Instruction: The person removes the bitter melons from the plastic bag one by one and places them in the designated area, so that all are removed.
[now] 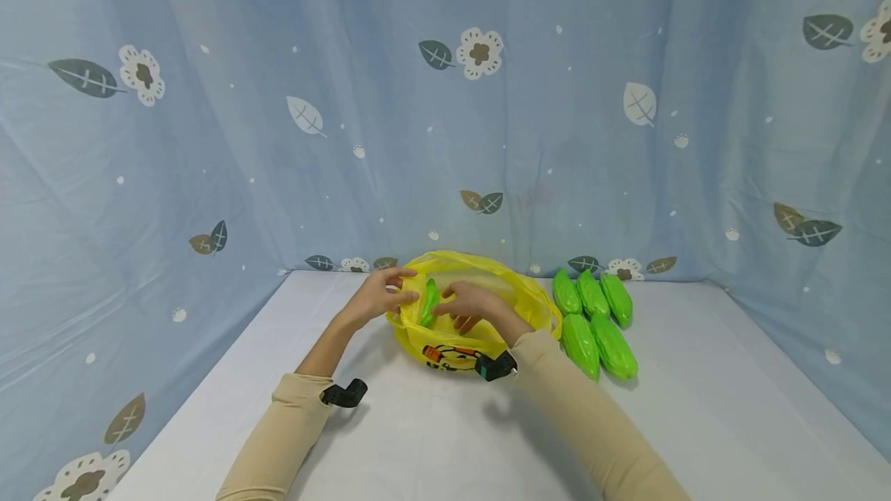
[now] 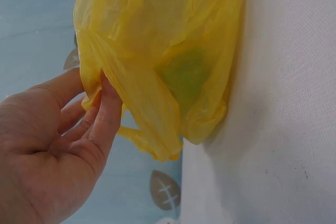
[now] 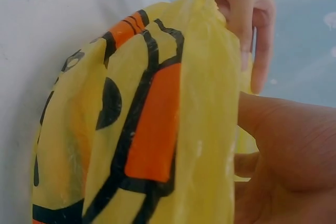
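A yellow plastic bag (image 1: 480, 261) with an orange and black print stands on the white table, its mouth spread wide. My left hand (image 1: 381, 296) pinches the bag's left rim between thumb and fingers, as the left wrist view also shows. Inside, against the left wall, is a shiny green oblong packet (image 1: 430, 301); it shows dimly through the plastic (image 2: 184, 77). Over the bag's mouth, my right hand (image 1: 476, 304) reaches in with fingers loosely bent, its fingertips close beside the packet. In the right wrist view, the bag's printed wall (image 3: 152, 124) hides most of its fingers.
Several matching green packets (image 1: 592, 315) lie in two rows on the table right of the bag. A blue curtain (image 1: 557, 138) with leaves and flowers hangs behind and at both sides of the white table (image 1: 418, 439).
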`<action>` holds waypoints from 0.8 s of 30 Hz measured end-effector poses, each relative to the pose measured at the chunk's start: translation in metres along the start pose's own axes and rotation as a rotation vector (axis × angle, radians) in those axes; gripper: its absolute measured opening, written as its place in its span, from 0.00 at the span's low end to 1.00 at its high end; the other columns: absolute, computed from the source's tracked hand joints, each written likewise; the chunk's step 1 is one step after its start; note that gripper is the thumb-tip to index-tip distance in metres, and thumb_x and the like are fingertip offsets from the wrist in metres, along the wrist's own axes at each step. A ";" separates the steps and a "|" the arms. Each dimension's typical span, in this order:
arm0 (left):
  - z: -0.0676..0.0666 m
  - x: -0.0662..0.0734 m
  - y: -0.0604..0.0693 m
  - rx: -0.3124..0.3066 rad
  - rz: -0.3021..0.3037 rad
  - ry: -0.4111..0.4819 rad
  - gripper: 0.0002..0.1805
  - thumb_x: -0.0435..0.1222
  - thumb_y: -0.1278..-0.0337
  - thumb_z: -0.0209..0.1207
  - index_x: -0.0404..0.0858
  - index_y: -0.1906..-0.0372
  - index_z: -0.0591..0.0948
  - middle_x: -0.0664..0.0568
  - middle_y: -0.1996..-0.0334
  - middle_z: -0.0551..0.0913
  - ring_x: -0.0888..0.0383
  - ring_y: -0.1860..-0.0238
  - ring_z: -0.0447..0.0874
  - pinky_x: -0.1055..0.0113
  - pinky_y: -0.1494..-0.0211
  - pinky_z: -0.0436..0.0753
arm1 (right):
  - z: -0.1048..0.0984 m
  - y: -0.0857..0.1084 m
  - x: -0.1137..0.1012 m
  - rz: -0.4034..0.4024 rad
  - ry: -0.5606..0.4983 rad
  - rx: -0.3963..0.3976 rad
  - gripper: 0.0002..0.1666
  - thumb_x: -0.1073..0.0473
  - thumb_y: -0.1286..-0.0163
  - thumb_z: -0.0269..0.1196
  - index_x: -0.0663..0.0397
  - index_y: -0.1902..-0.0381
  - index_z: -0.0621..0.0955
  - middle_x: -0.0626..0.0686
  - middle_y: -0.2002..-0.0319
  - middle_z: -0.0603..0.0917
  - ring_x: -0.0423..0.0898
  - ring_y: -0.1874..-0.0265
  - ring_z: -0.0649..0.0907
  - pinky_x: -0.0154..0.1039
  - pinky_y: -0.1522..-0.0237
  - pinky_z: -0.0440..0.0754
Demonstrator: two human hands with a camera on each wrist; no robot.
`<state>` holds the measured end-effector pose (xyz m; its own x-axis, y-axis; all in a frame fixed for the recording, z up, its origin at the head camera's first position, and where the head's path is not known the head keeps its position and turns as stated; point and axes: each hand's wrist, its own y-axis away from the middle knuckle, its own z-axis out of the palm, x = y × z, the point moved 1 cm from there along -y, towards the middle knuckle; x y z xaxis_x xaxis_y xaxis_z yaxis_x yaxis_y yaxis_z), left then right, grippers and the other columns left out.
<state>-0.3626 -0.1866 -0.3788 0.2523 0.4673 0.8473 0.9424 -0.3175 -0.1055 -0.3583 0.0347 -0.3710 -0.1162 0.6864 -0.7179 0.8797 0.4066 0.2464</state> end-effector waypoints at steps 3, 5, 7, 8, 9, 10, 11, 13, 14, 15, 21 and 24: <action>0.001 0.000 -0.001 0.000 -0.002 -0.003 0.30 0.42 0.42 0.67 0.42 0.35 0.75 0.41 0.52 0.75 0.55 0.61 0.85 0.60 0.61 0.87 | 0.002 -0.001 -0.001 0.005 0.004 0.003 0.40 0.46 0.31 0.64 0.63 0.31 0.67 0.65 0.49 0.82 0.57 0.58 0.86 0.48 0.59 0.89; 0.001 0.001 -0.001 -0.001 -0.003 -0.003 0.30 0.42 0.42 0.67 0.42 0.35 0.75 0.41 0.52 0.74 0.55 0.61 0.85 0.61 0.62 0.87 | 0.003 -0.002 -0.001 0.005 0.005 0.004 0.40 0.46 0.31 0.63 0.64 0.31 0.67 0.65 0.51 0.83 0.57 0.59 0.87 0.47 0.59 0.89; 0.001 0.000 0.000 -0.003 -0.002 -0.005 0.30 0.43 0.42 0.67 0.43 0.35 0.75 0.41 0.52 0.74 0.55 0.61 0.85 0.61 0.62 0.87 | 0.004 -0.002 -0.001 0.005 0.002 0.006 0.40 0.46 0.31 0.63 0.65 0.30 0.66 0.65 0.53 0.83 0.57 0.61 0.87 0.47 0.58 0.89; 0.001 0.000 0.000 -0.004 -0.002 -0.006 0.30 0.43 0.42 0.67 0.43 0.35 0.75 0.42 0.51 0.74 0.55 0.61 0.85 0.61 0.62 0.87 | 0.004 -0.003 -0.001 0.007 0.001 0.006 0.40 0.46 0.31 0.63 0.65 0.30 0.66 0.65 0.54 0.84 0.57 0.61 0.87 0.47 0.58 0.89; 0.001 0.000 0.000 -0.006 -0.001 -0.006 0.30 0.43 0.42 0.67 0.43 0.35 0.75 0.42 0.52 0.74 0.55 0.61 0.84 0.61 0.62 0.87 | 0.005 -0.003 0.000 0.010 -0.003 0.007 0.41 0.47 0.30 0.63 0.66 0.30 0.66 0.65 0.54 0.84 0.57 0.62 0.88 0.47 0.58 0.89; 0.001 0.000 0.000 -0.006 0.000 -0.007 0.30 0.44 0.42 0.68 0.43 0.35 0.75 0.42 0.52 0.75 0.55 0.61 0.84 0.61 0.61 0.87 | 0.005 -0.004 0.000 0.013 -0.007 0.010 0.41 0.46 0.30 0.63 0.66 0.30 0.66 0.65 0.54 0.84 0.57 0.62 0.88 0.47 0.58 0.89; 0.001 0.000 0.000 -0.007 0.002 -0.006 0.30 0.44 0.42 0.68 0.43 0.35 0.75 0.42 0.52 0.75 0.55 0.61 0.84 0.60 0.61 0.88 | 0.006 -0.004 0.001 0.016 -0.011 0.014 0.41 0.46 0.31 0.63 0.66 0.30 0.65 0.65 0.54 0.84 0.57 0.63 0.88 0.47 0.58 0.89; 0.001 -0.001 0.001 -0.007 0.004 -0.005 0.30 0.44 0.42 0.68 0.43 0.35 0.75 0.41 0.52 0.75 0.55 0.61 0.84 0.60 0.61 0.88 | 0.007 -0.006 0.001 0.023 -0.020 0.022 0.42 0.46 0.31 0.63 0.66 0.30 0.65 0.64 0.54 0.84 0.56 0.64 0.88 0.47 0.59 0.89; 0.001 -0.001 0.001 -0.007 0.004 -0.003 0.30 0.44 0.42 0.68 0.43 0.35 0.75 0.41 0.53 0.76 0.55 0.61 0.84 0.60 0.61 0.88 | 0.007 -0.006 0.002 0.027 -0.023 0.025 0.42 0.46 0.31 0.63 0.66 0.30 0.65 0.64 0.54 0.84 0.56 0.64 0.88 0.46 0.59 0.89; 0.001 -0.001 0.001 -0.007 0.004 -0.001 0.30 0.44 0.43 0.68 0.43 0.35 0.75 0.41 0.53 0.76 0.55 0.61 0.84 0.59 0.61 0.88 | 0.008 -0.007 0.002 0.030 -0.026 0.027 0.42 0.46 0.31 0.63 0.66 0.29 0.65 0.64 0.54 0.84 0.56 0.64 0.88 0.46 0.59 0.89; 0.000 -0.001 0.001 -0.008 0.010 0.004 0.30 0.44 0.43 0.68 0.43 0.35 0.75 0.41 0.52 0.75 0.55 0.61 0.84 0.60 0.61 0.88 | 0.009 -0.007 0.001 0.046 -0.031 0.034 0.43 0.45 0.31 0.64 0.66 0.29 0.64 0.64 0.53 0.84 0.55 0.64 0.89 0.47 0.58 0.88; 0.000 0.000 0.001 -0.007 0.016 0.000 0.30 0.44 0.42 0.68 0.43 0.35 0.75 0.41 0.52 0.74 0.55 0.62 0.84 0.60 0.62 0.88 | 0.009 -0.009 -0.001 0.050 -0.029 0.040 0.44 0.45 0.31 0.64 0.66 0.29 0.63 0.64 0.53 0.84 0.55 0.64 0.89 0.46 0.58 0.89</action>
<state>-0.3619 -0.1868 -0.3793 0.2676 0.4625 0.8453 0.9367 -0.3306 -0.1156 -0.3615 0.0250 -0.3786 -0.0582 0.6872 -0.7242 0.9018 0.3474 0.2572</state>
